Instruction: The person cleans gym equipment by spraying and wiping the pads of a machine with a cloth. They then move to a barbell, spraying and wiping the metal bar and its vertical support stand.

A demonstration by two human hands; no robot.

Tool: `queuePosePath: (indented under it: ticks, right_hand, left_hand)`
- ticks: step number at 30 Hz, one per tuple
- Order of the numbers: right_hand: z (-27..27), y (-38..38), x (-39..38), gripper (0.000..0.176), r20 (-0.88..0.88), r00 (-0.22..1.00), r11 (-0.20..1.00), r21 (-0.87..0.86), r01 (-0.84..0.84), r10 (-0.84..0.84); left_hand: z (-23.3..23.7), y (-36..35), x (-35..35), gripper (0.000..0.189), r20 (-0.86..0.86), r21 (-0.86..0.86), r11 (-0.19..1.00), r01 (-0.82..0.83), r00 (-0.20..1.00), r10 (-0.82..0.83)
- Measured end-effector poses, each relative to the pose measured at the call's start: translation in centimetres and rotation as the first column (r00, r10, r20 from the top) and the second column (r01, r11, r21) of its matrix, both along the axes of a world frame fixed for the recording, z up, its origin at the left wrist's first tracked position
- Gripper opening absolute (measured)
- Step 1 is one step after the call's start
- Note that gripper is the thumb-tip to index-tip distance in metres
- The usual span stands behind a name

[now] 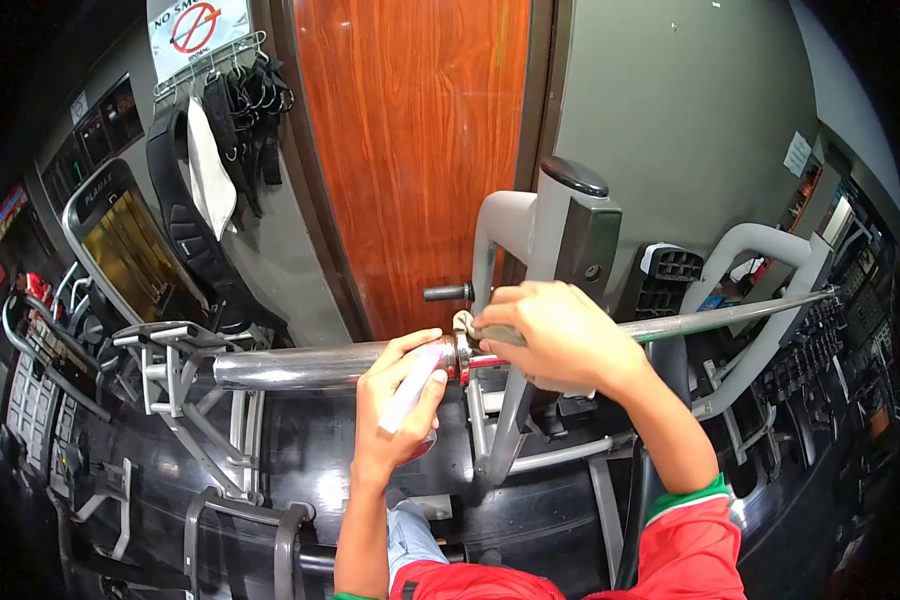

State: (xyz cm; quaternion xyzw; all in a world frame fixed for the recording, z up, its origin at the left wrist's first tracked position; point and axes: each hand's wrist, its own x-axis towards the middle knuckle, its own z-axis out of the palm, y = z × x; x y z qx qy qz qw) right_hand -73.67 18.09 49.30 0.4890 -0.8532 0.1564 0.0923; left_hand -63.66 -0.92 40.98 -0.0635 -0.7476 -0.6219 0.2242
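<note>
A shiny metal barbell [295,367] lies across the view, its thick sleeve to the left and its thinner shaft running to the right. My left hand [402,395] is closed around a whitish object [407,392], perhaps a bottle or folded cloth, against the sleeve's inner end. Beside the collar [462,358], my right hand [555,335] pinches a greyish cloth [492,332] and presses it on the bar. The fingertips of my right hand are partly hidden by the cloth.
Behind the bar stands a grey rack post [570,225] with a black cap. A brown wooden door [415,130] is ahead. Straps and a white cloth [210,170] hang on the left wall. Gym machines and a dumbbell rack [810,350] stand at the sides.
</note>
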Motion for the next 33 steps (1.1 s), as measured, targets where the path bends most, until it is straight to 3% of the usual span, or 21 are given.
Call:
queuePosePath:
  ticks: [2, 7, 10, 12, 17, 20, 22, 24, 27, 29, 32, 33]
  right_hand:
    - [-1.4, 1.5, 0.9, 0.022, -0.121, 0.993, 0.998, -0.061, 0.01, -0.018]
    - [-1.2, 4.9, 2.7, 0.013, -0.231, 0.92, 0.946, -0.005, 0.324, -0.316]
    - [-2.4, 3.2, 2.4, 0.016, -0.245, 0.902, 0.934, -0.053, 0.353, -0.355]
    - [-3.4, 1.2, 3.0, 0.018, -0.172, 0.95, 0.952, -0.211, 0.221, -0.259]
    - [-5.6, 0.0, 4.4, 0.024, -0.101, 0.965, 0.906, -0.379, 0.187, -0.242]
    - [-6.9, 2.5, 4.9, 0.029, -0.136, 0.923, 0.855, -0.445, 0.268, -0.36]
    - [-7.1, 3.0, 6.0, 0.03, -0.129, 0.888, 0.857, -0.353, 0.374, -0.441]
    - [-7.7, 2.3, 6.6, 0.031, -0.115, 0.82, 0.793, -0.361, 0.492, -0.561]
    - [-9.8, -0.7, 6.7, 0.033, -0.124, 0.862, 0.748, -0.566, 0.346, -0.492]
    - [-11.8, -2.4, 6.6, 0.034, -0.108, 0.897, 0.716, -0.646, 0.265, -0.43]
    - [-13.4, -2.2, 6.1, 0.031, -0.125, 0.859, 0.658, -0.7, 0.278, -0.496]
    - [-13.1, -2.0, 6.6, 0.028, -0.078, 0.816, 0.626, -0.683, 0.375, -0.573]
  left_hand:
    - [-0.1, 0.1, -0.2, 0.024, -0.017, -0.001, 1.0, -0.001, 1.0, 0.001]
    - [-0.5, 0.1, -0.3, 0.027, -0.06, -0.045, 0.999, -0.024, 0.998, 0.021]
    - [-0.6, 0.2, -0.4, 0.027, -0.075, -0.06, 0.998, -0.032, 0.997, 0.027]
    - [-0.7, 0.2, -0.4, 0.027, -0.08, -0.065, 0.997, -0.038, 0.996, 0.033]
    - [-0.6, 0.2, -0.3, 0.028, -0.087, -0.061, 0.997, -0.036, 0.996, 0.03]
    - [-0.6, 0.0, -0.3, 0.027, -0.115, -0.126, 0.991, -0.045, 0.993, 0.03]
    - [-1.1, 0.2, -0.5, 0.026, -0.115, -0.102, 0.993, -0.054, 0.992, 0.043]
    - [-1.9, 0.0, -1.0, 0.027, -0.232, -0.154, 0.983, -0.104, 0.971, 0.066]
    - [-2.7, -0.4, -1.5, 0.027, -0.324, -0.194, 0.974, -0.115, 0.945, 0.047]
    - [-2.8, -0.6, -1.4, 0.026, -0.294, -0.204, 0.975, -0.093, 0.955, 0.03]
    - [-2.8, -1.0, -1.3, 0.025, -0.279, -0.238, 0.968, -0.08, 0.96, 0.011]
    - [-2.7, -1.1, -1.4, 0.024, -0.287, -0.263, 0.962, -0.08, 0.958, 0.002]
